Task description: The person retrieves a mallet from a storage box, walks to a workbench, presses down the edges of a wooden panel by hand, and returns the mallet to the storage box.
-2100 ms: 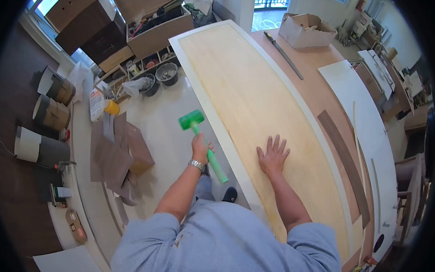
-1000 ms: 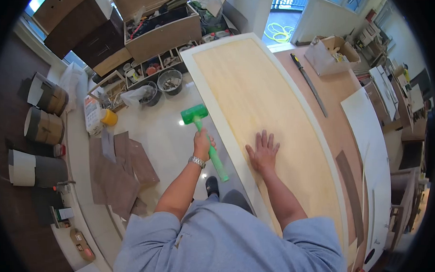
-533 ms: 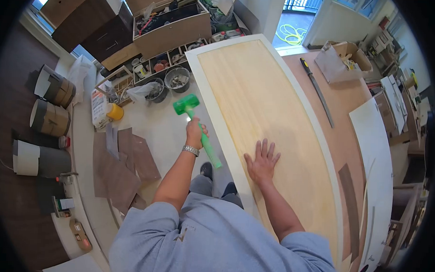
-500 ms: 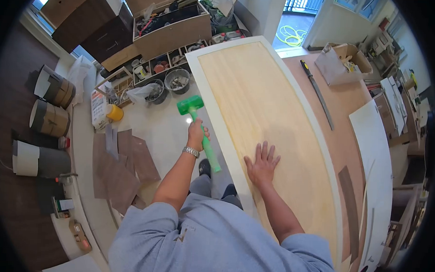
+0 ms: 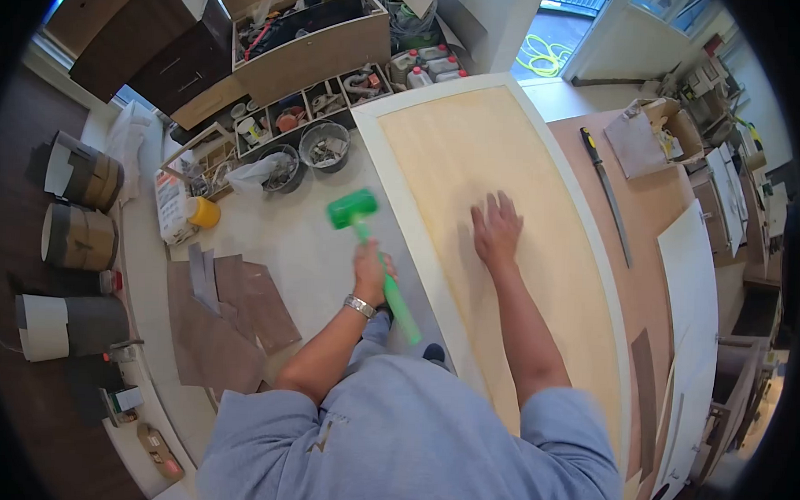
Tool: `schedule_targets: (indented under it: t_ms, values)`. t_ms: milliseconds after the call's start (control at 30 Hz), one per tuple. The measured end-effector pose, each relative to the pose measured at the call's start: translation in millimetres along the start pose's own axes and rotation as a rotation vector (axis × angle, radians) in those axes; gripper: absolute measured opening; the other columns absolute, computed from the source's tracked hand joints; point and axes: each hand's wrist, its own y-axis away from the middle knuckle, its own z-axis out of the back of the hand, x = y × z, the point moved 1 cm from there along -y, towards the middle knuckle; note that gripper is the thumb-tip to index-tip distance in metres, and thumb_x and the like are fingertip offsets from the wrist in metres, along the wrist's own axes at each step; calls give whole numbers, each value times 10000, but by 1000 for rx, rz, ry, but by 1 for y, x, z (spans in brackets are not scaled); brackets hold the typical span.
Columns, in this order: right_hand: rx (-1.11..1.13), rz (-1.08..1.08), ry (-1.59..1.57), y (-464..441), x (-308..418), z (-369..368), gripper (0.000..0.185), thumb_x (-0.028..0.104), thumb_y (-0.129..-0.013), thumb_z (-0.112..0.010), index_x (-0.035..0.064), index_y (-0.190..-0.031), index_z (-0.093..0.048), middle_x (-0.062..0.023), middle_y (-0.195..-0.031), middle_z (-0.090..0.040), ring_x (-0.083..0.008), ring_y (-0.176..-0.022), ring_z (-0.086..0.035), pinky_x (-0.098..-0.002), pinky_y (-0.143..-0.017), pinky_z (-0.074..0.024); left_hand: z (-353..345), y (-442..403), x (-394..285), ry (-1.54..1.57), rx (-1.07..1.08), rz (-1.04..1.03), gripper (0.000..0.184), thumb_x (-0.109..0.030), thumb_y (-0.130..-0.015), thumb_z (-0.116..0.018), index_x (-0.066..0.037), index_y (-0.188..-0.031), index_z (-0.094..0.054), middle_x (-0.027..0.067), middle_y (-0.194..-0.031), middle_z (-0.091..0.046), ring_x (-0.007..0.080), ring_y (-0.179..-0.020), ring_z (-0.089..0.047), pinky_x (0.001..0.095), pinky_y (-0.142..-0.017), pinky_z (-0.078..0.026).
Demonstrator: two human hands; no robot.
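Observation:
In my left hand (image 5: 370, 274) is a green mallet (image 5: 353, 210), gripped by its handle with the head up. It is over the floor beside the panel's left edge and looks slightly blurred. My right hand (image 5: 497, 230) is over the pale wooden panel (image 5: 439, 154), fingers stretched out. A shadow falls beside it; whether the palm touches the wood I cannot tell. White strips border the panel, which lies on a brown board.
A file with a black and yellow handle (image 5: 606, 197) lies right of the panel, near a cardboard box (image 5: 643, 139). Brown sheets (image 5: 221, 323) lie on the floor at left. Buckets (image 5: 324, 148) and an open tool chest (image 5: 310, 55) stand at the back.
My right hand has moved forward along the panel, its fingers closer together. My left hand and the mallet sit slightly lower and further right in view. The view has shifted a little.

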Motion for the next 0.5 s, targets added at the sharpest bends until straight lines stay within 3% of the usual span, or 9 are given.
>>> schedule_targets:
  t_ms: [100,200,333,500]
  values:
    - [106,-50,218,-17,38,-26,701,602,-985,-354,158,-1528,-349,-81,-1623,-233,-337,-1503,-148,-606,-1185,-67,-1,0,0,-72,61,48,372,-426,-1002,-497,-94,-1155,-429,40,-675,-473,140,-461,-469,311,-394,-434]
    - [218,-83,211,-19,38,-24,743,634,-978,-316,192,-1570,-240,-45,-1654,-125,-330,-1521,-38,-604,-1189,-4,7,-11,-17,14,-8,-8,339,-395,-1007,-482,-94,-1153,-428,41,-675,-472,139,-460,-465,312,-390,-436]
    - [209,-90,214,-23,44,-21,735,631,-976,-330,191,-1561,-270,-51,-1649,-149,-337,-1518,-62,-617,-1183,-15,1,-16,-24,-165,93,63,338,-390,-1012,-466,-91,-1164,-428,35,-683,-465,133,-465,-454,309,-400,-439]
    - [224,-86,216,-21,41,-18,740,634,-973,-332,191,-1562,-270,-63,-1649,-148,-342,-1517,-59,-619,-1182,-19,-9,-14,-23,-26,-15,-9,325,-366,-1012,-477,-91,-1177,-422,42,-682,-475,145,-468,-473,317,-380,-443]
